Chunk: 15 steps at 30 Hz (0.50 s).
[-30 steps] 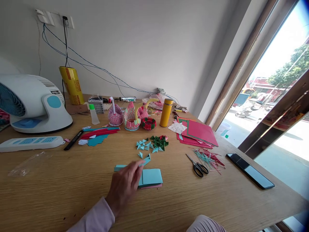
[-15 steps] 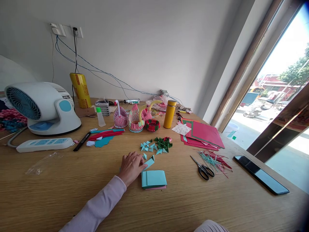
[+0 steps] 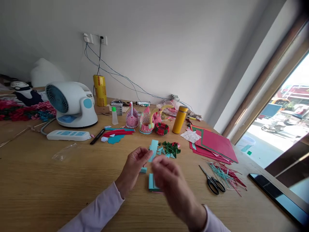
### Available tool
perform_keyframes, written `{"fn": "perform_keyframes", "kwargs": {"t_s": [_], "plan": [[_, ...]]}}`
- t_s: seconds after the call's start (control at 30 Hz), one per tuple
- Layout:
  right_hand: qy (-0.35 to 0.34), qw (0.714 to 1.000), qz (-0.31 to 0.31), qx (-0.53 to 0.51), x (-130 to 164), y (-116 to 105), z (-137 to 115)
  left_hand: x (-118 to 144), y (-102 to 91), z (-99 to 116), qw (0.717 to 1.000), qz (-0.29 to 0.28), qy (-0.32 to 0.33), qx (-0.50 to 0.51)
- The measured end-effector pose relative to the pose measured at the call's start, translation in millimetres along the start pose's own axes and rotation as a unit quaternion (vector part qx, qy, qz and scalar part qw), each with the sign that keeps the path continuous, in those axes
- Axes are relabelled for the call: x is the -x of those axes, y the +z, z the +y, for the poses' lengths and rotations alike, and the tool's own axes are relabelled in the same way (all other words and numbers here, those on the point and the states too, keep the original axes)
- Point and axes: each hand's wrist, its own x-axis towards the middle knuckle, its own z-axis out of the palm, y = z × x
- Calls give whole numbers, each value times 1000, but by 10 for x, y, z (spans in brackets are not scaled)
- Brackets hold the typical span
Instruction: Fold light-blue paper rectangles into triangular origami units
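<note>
My left hand pinches a light blue paper strip between thumb and fingers and holds it up above the table. My right hand is close beside it, fingers curled near the strip's lower end; motion blurs them, and I cannot tell whether they touch the paper. Beneath the hands lies a stack of light blue paper pieces, partly covered by my right hand. A small light blue piece lies beside my left wrist. Just behind the strip are folded green paper triangles and several light blue ones.
Black-handled scissors and thin paper strips lie to the right, near a phone. Behind stand a yellow bottle, paper swans and red sheets. A fan and power strip are left.
My left hand has lifted the light blue strip off the table. My right hand has come into view beside it. The view has turned left, so things sit further right.
</note>
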Motion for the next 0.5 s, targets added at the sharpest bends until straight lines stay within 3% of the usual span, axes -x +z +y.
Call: {"fn": "perform_keyframes", "kwargs": {"t_s": [0.1, 0.3, 0.5], "plan": [[-19, 996, 88, 10, -368, -239, -41, 135, 70, -23, 992, -8, -61, 111], [-17, 997, -13, 81, -404, -354, 159, 235, 140, -152, 988, -47, -104, 105], [-21, 997, 14, 73, -412, -391, 292, 197, 95, -259, 993, -99, -59, 4]]}}
